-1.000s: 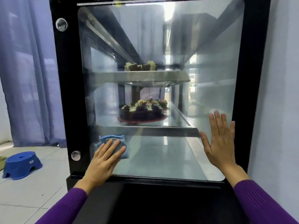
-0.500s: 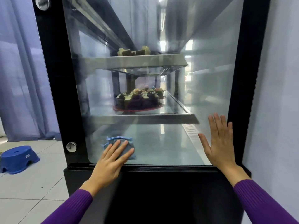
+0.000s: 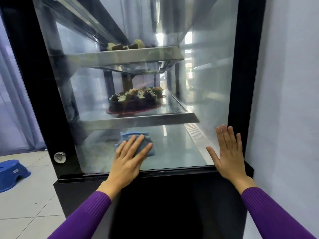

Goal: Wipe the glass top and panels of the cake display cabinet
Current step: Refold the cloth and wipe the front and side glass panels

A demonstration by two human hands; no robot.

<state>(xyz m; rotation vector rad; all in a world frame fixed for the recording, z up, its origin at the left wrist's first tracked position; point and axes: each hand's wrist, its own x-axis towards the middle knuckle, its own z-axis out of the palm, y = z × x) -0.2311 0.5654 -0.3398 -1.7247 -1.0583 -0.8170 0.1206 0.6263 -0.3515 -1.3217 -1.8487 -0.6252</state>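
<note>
Low on the cabinet's glass panel [image 3: 198, 75], the left hand [image 3: 128, 160] presses a blue cloth [image 3: 132, 134] with straight fingers, while the bare, flat-open right hand [image 3: 227, 156] risks smearing fresh prints.

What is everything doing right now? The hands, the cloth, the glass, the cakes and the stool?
glass panel, hazy with reflections
blue cloth, bunched, against the glass panel
left hand, flat, pressing the blue cloth
right hand, open, flat on the glass panel
chocolate cake, sitting on middle shelf
cake slices, on top shelf
blue stool, upright on floor
</note>
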